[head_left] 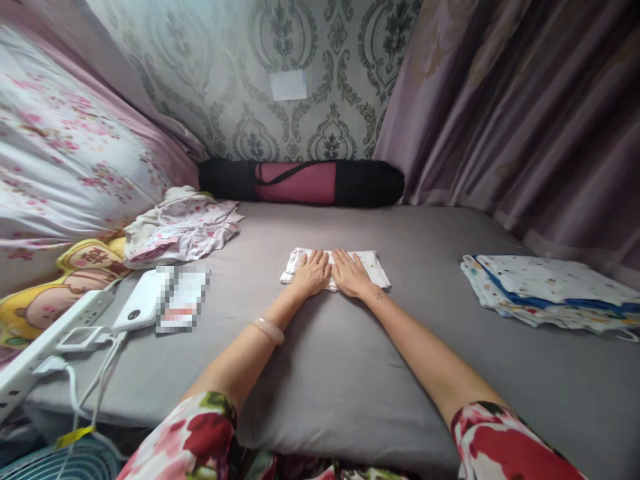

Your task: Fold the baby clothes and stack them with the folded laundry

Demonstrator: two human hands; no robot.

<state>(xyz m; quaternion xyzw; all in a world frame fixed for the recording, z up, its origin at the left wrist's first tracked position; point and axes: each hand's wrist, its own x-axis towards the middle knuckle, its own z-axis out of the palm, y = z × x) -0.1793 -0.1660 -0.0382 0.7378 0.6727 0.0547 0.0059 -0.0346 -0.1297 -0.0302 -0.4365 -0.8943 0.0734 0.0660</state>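
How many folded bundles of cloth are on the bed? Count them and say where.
2: a white bundle under the left hand and right hand, and a patterned stack off to the right. The crumpled heap at the left may hide more.

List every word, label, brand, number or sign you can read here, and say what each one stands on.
None can be read for certain.
Yellow cushion: one reddish character, too blurred to quote.
White device: dark oval mark, too small.
Item beside it: pixelated, unreadable.
Left hand and right wrist: small dark marks, too small.
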